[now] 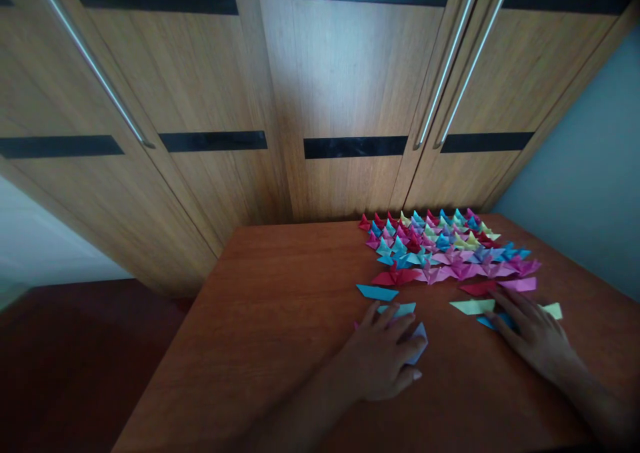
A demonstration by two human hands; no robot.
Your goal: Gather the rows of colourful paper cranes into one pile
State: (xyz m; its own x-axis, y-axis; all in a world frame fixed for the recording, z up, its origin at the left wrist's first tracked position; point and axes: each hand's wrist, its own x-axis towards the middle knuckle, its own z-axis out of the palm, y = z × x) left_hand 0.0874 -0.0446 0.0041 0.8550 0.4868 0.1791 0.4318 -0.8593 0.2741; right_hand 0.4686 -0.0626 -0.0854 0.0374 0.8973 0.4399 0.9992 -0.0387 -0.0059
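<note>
My left hand (377, 360) lies over a few folded paper pieces, its fingers spread. A light-blue folded piece (400, 309) shows beyond its fingertips, and a pale lilac piece (419, 346) sticks out on its right side. My right hand (535, 340) rests with fingers stretched out over a blue folded piece (489, 322), partly hidden beneath it. Around those fingers lie a pale green strip (470, 306), a red strip (475, 288) and a pink strip (523, 284). A blue strip (377, 292) lies just past my left hand.
Rows of small colourful origami figures (435, 240) stand at the back right of the brown wooden table (265, 306). Wooden wardrobe doors (350, 73) with metal handles rise behind it. A bluish wall (585, 160) borders the right side.
</note>
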